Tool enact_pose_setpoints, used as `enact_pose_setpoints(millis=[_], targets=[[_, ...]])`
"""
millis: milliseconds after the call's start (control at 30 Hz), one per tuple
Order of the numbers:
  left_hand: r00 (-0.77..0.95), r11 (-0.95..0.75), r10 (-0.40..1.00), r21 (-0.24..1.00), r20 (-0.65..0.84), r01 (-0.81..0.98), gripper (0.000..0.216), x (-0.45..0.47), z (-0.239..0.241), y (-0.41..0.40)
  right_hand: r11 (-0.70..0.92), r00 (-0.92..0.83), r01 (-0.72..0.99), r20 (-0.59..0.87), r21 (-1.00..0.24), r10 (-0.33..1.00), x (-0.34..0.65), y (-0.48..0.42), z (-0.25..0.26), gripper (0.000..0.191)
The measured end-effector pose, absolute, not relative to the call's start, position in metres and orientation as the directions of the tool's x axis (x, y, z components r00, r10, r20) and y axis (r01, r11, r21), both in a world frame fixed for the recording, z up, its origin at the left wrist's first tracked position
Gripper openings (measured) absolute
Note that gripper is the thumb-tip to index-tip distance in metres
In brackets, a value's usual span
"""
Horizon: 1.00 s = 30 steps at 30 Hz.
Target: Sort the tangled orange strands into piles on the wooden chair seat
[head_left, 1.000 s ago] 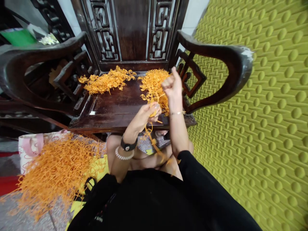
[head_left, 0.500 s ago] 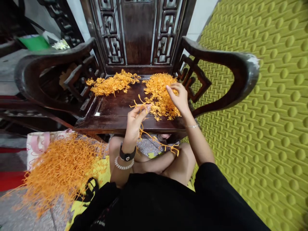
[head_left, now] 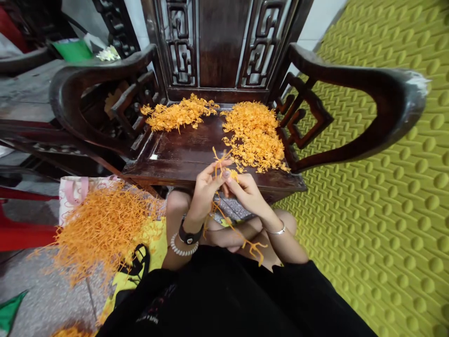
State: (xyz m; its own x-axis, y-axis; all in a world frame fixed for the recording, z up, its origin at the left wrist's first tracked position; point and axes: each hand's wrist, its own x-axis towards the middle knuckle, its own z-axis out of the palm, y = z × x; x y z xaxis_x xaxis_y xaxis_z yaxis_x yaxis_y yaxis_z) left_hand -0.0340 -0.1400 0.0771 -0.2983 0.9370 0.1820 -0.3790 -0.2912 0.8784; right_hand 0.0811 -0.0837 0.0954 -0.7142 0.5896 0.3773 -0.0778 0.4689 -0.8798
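My left hand (head_left: pixel 206 189) pinches a thin orange branched stem (head_left: pixel 254 246), which looks like plastic. Its forked tips stick up above the fingers, and its long tail hangs over my lap. Close against it, my right hand (head_left: pixel 248 193) is closed, fingertips meeting those of the left. A small curly orange flower piece (head_left: pixel 233 175) shows between the right fingertips. Just beyond the hands, a pile of similar orange flower pieces (head_left: pixel 256 133) lies on the right of the dark wooden chair seat (head_left: pixel 189 152). How the piece and the stem touch is hidden by the fingers.
Another orange pile (head_left: pixel 178 113) lies at the seat's back left. Curved chair arms (head_left: pixel 379 112) flank the seat. A big heap of orange stems (head_left: pixel 101 229) lies on the floor at left by a white-and-pink bag (head_left: pixel 68 199). A yellow-green padded mat (head_left: pixel 386 220) is at right.
My right hand has come from the right-hand pile to my left hand, bringing a small orange flower piece. The left hand still holds the stem, and the view has shifted.
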Motion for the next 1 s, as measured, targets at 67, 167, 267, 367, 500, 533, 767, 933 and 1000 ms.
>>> enact_pose_setpoints(millis=[67,167,267,367,500,533,767,933,1000], targets=[[-0.29,-0.255,0.945,0.902,0.154,-0.35,0.03,-0.035,0.074,-0.144,0.472,-0.733,-0.115,0.396,-0.874,0.554,0.082,-0.087,0.092,0.05],[-0.271,-0.265,0.94,0.942,0.206,-0.203,0.036,-0.04,0.067,-0.148,0.43,-0.736,-0.203,0.427,-0.88,0.526,0.086,-0.087,0.086,0.052],[-0.245,-0.353,0.903,0.935,0.352,0.041,0.023,-0.046,0.067,-0.155,0.386,-0.721,-0.251,0.438,-0.888,0.537,0.089,-0.086,0.083,0.057],[-0.269,-0.338,0.869,0.895,0.415,0.291,0.018,-0.049,0.076,-0.166,0.498,-0.639,-0.145,0.465,-0.855,0.612,0.088,-0.09,0.084,0.057],[-0.227,-0.277,0.9,0.89,0.373,0.363,0.033,-0.048,0.085,-0.176,0.613,-0.434,0.039,0.539,-0.789,0.722,0.082,-0.105,0.084,0.045],[-0.21,-0.275,0.912,0.906,0.352,0.322,0.035,-0.046,0.084,-0.177,0.608,-0.414,0.043,0.54,-0.793,0.733,0.081,-0.108,0.084,0.042],[-0.429,-0.172,0.892,0.984,0.141,-0.036,0.033,-0.056,0.056,-0.205,0.629,0.194,-0.164,0.601,-0.76,0.776,0.117,-0.084,0.109,0.047],[-0.541,-0.096,0.833,0.994,0.113,0.06,0.031,-0.095,0.047,-0.244,0.721,-0.165,0.235,0.704,-0.652,0.69,0.141,-0.053,0.123,0.041],[-0.619,-0.047,0.779,0.993,0.105,0.109,0.027,-0.113,0.046,-0.258,0.735,-0.47,0.389,0.566,-0.555,0.677,0.138,-0.04,0.119,0.043]])
